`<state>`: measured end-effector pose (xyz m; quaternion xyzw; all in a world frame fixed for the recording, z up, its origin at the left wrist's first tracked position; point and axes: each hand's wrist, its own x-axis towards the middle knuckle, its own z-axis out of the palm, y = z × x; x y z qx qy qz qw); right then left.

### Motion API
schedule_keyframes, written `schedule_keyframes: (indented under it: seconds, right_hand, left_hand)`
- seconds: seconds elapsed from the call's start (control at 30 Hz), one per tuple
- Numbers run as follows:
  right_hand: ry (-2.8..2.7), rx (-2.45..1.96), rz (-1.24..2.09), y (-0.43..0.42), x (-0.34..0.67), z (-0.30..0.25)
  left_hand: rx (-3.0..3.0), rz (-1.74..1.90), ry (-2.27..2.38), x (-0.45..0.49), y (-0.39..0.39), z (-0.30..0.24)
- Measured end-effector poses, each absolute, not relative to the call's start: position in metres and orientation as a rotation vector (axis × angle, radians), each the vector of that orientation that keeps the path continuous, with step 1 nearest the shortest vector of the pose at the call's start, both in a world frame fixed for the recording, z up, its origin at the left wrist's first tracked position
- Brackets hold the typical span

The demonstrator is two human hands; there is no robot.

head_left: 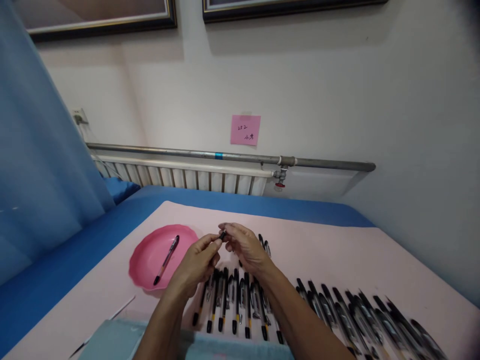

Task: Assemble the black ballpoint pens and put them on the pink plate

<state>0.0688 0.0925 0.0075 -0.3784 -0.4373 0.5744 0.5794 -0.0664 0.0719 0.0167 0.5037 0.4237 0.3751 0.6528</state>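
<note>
My left hand (202, 257) pinches a small black pen part (222, 234) between thumb and fingertips, above the pink sheet. My right hand (245, 246) meets it from the right, its curled fingers closed around the other end of the part. Whether that part is a cap or a tip piece, I cannot tell. Just below both hands lies a row of black-capped clear pens (222, 300), with small metal clips among them. A few more pens (264, 244) lie partly hidden behind my right hand. Left of my hands, a single pen (167, 260) rests in a pink scalloped dish (140, 250).
A second group of pens and pen parts (352, 315) spreads at the lower right. At the lower left, a thin white refill (122, 307) lies near a light blue cloth (112, 342). Behind the blue table edge (240, 197) are a radiator (187, 175) and a pipe (247, 157).
</note>
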Motion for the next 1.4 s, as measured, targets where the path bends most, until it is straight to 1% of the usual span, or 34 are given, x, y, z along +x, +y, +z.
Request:
schedule_keyframes:
  seconds: [0.07, 0.17, 0.3, 0.43, 0.57, 0.7, 0.87, 0.97, 1.13, 1.2, 1.33, 1.4]
  right_hand:
    - [-1.028, -0.853, 1.377, 0.092, 0.069, 0.008]
    - [-1.054, -0.905, 1.254, 0.092, 0.07, 0.008]
    - [-1.038, -0.844, 1.403, 0.091, 0.07, 0.008]
    - [-1.032, -0.904, 1.307, 0.092, 0.071, 0.007]
    - [-1.04, -0.843, 1.424, 0.093, 0.072, 0.006]
    - [-1.089, -0.938, 1.228, 0.093, 0.072, 0.007]
    - [-1.077, -0.854, 1.424, 0.093, 0.074, 0.007]
    - [-1.102, -0.887, 1.302, 0.094, 0.074, 0.006]
    - [-1.082, -0.993, 1.119, 0.093, 0.068, 0.005]
    - [-1.081, -1.027, 1.099, 0.093, 0.068, 0.004]
    - [-1.201, -1.112, 1.091, 0.099, 0.076, -0.001]
    - [-1.375, -1.316, 0.847, 0.103, 0.085, -0.006]
  left_hand:
    - [1.127, 0.845, 0.962, -0.067, 0.072, 0.018]
    - [1.141, 0.845, 0.966, -0.067, 0.07, 0.019]
    - [1.14, 0.855, 0.982, -0.067, 0.07, 0.019]
    - [1.145, 0.841, 0.977, -0.067, 0.07, 0.019]
    - [1.134, 0.838, 0.972, -0.067, 0.07, 0.019]
    - [1.15, 0.838, 0.979, -0.067, 0.07, 0.019]
    - [1.149, 0.833, 0.971, -0.068, 0.071, 0.017]
    - [1.242, 0.871, 0.993, -0.067, 0.072, 0.013]
    - [1.737, 1.144, 1.261, -0.06, 0.072, 0.005]
    - [1.866, 1.18, 1.323, -0.059, 0.072, 0.004]
    - [1.833, 1.101, 1.382, -0.063, 0.073, 0.007]
    - [1.768, 1.101, 1.41, -0.066, 0.074, 0.009]
